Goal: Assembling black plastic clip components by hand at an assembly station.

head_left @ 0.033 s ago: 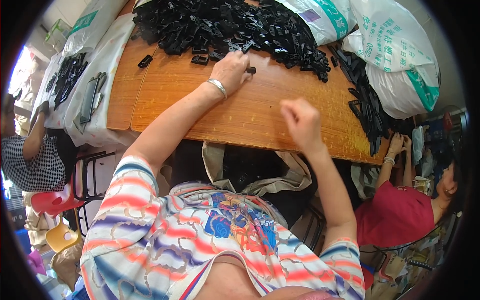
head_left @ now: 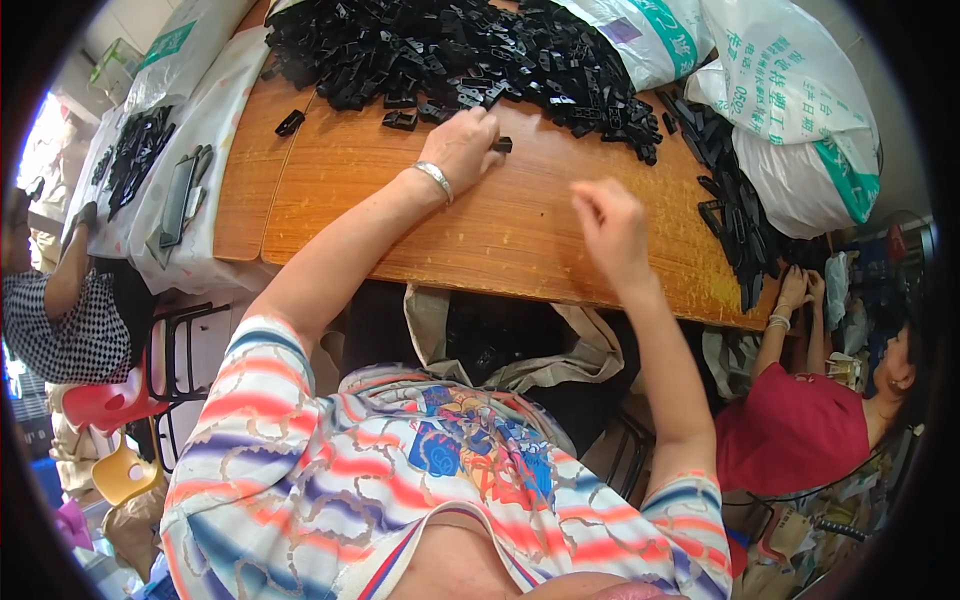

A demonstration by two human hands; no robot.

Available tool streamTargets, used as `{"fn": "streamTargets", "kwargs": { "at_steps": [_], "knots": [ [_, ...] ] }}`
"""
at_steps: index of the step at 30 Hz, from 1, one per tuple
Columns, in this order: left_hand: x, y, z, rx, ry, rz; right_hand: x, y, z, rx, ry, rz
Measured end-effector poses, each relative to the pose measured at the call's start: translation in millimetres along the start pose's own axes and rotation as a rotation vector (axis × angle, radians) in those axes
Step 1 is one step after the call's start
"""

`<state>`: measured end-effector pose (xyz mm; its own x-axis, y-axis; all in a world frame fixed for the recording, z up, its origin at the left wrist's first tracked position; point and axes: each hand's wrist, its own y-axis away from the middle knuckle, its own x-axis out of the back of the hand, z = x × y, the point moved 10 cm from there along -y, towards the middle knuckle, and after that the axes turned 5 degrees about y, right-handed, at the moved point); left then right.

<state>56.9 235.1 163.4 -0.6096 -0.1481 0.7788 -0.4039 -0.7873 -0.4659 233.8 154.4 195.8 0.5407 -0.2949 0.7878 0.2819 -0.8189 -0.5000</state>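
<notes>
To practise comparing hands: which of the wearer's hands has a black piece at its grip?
The left hand, with the silver bracelet: a black piece shows at its grip. The right hand, bare-wristed, shows none.

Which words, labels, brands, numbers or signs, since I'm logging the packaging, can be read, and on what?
Large white bag, upper right: green characters and numbers, not copied here.
Smaller white bag, beside it: characters on a green band, not copied.
Upper-left bag: green patch, too small to read.
Black parts: no readable marks.
</notes>
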Motion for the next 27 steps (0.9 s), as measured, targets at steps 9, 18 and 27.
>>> {"fn": "streamTargets", "kwargs": {
  "at_steps": [9, 18, 27],
  "knots": [
    [-2, 26, 29, -0.029, 0.141, -0.023, -42, -96, 96, -0.17, 0.432, -0.056],
    [-7, 45, 49, 0.114, 0.314, -0.125, -46, -87, 104, -0.29, 0.371, -0.119],
    [-12, 22, 69, -0.275, -0.041, -0.206, -28, -38, 77, -0.291, -0.044, -0.03]
  ]
}}
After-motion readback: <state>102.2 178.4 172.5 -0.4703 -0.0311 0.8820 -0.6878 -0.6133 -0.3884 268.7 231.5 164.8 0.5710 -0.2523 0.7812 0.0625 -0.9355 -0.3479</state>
